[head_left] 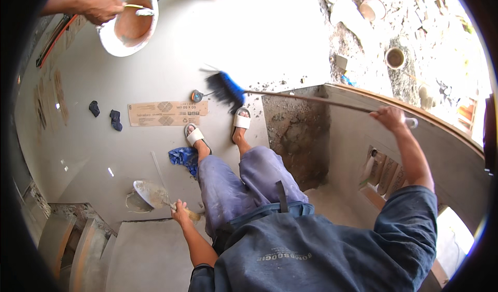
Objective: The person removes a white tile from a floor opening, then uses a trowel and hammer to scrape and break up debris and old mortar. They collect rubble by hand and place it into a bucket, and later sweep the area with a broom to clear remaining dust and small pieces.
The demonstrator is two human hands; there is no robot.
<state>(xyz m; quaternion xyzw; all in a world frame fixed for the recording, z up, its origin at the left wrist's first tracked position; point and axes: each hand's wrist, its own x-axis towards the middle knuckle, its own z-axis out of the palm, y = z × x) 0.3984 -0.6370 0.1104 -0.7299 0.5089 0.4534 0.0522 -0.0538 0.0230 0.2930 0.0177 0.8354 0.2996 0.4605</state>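
My right hand (390, 118) is closed round the brown handle of a broom (233, 88), stretched out to the right. The broom's blue head with dark bristles is over the pale floor just beyond my feet, slightly blurred. Low at my left side, my left hand (180, 212) grips the wooden handle of a trowel (151, 194). Its pointed metal blade is smeared with mortar and lies over a grey mortar patch (136, 202) near the step edge. Dark crumbs of debris (290, 82) are scattered to the right of the broom head.
At upper left, another person's hand (104, 7) holds a stick-like tool over a white bucket (107, 36) of brownish liquid. A cardboard strip (150, 114), a tape measure (196, 96), a blue cloth (185, 158) and dark socks (115, 119) lie around. An unfinished pit (298, 131) drops on the right.
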